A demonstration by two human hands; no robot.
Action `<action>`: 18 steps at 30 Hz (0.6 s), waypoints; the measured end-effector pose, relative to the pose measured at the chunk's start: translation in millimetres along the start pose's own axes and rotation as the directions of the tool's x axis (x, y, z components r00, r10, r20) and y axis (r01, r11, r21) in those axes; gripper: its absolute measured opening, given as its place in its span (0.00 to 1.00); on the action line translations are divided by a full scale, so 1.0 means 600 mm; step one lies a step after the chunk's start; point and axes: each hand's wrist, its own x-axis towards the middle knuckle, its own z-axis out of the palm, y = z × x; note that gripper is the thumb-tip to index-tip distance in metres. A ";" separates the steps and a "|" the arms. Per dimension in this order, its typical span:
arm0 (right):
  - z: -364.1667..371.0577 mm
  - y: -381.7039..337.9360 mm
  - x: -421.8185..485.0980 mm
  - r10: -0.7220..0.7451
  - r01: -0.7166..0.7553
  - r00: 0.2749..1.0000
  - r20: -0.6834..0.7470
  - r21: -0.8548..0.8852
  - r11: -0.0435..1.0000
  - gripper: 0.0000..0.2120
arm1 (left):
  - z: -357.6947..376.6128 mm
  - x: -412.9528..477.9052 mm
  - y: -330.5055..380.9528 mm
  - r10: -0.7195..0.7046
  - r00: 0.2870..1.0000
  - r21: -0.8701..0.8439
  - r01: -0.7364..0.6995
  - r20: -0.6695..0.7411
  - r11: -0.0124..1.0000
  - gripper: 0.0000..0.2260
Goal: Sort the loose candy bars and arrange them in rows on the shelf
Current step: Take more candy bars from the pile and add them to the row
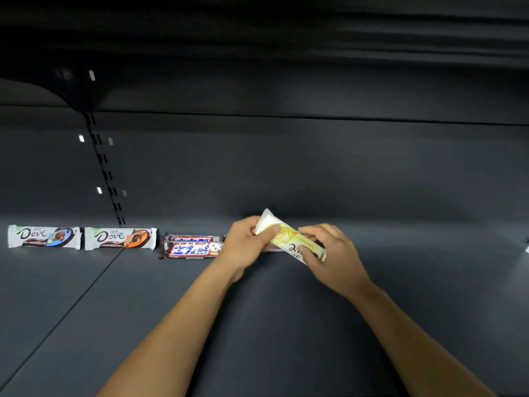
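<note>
Both hands, L (245, 244) & R (329, 253), fingers curled round tilted white-yellow candy bar (287, 236), print upside down, above dark shelf (286, 325).

Look up and you've got a dark grey back panel (315, 167) filling the middle of your view, matte and plain. A thin horizontal seam (315, 117) runs across it high up. On your left, a slotted upright (104, 167) climbs that panel at a slant (paired slots, rung after rung). Its top end vanishes under a black curved shape (76, 93) that's too dark to name. Small white glints (81, 138) sit on either side of the upright, brighter on its left and dimmer on its right. Overhead, the underside of the upper tier (286, 38) is nearly black and streaked. At the far right edge a white scrap (527, 245) pokes in, and you can't tell what it is.
</note>
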 end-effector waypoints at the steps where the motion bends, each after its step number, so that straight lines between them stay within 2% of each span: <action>1: 0.001 -0.003 -0.001 -0.029 0.029 0.999 0.012 -0.008 1.000 0.13 | 0.001 0.000 -0.001 0.002 1.000 -0.007 -0.002 -0.012 1.000 0.04; 4: 0.006 -0.012 -0.003 -0.179 0.180 0.984 0.022 -0.115 0.977 0.15 | 0.002 0.001 0.002 -0.017 0.997 -0.033 0.015 -0.075 0.999 0.10; 6: 0.009 -0.021 -0.004 -0.332 0.332 0.942 0.043 -0.256 0.908 0.17 | -0.004 0.001 0.004 -0.032 0.997 -0.042 0.029 -0.070 0.999 0.13; 10: 0.013 -0.038 0.001 -0.603 0.637 0.768 0.217 -0.352 0.686 0.16 | -0.011 -0.006 0.010 -0.047 0.998 -0.053 0.048 0.037 0.997 0.09; 13: 0.013 -0.046 0.010 -0.662 0.715 0.696 0.277 -0.342 0.609 0.15 | -0.015 -0.008 0.011 -0.083 0.992 -0.031 0.086 0.094 0.996 0.10; 18: 0.013 -0.058 0.020 -0.643 0.754 0.657 0.394 -0.376 0.539 0.17 | -0.017 -0.009 0.015 -0.158 0.978 0.052 0.153 0.136 0.987 0.17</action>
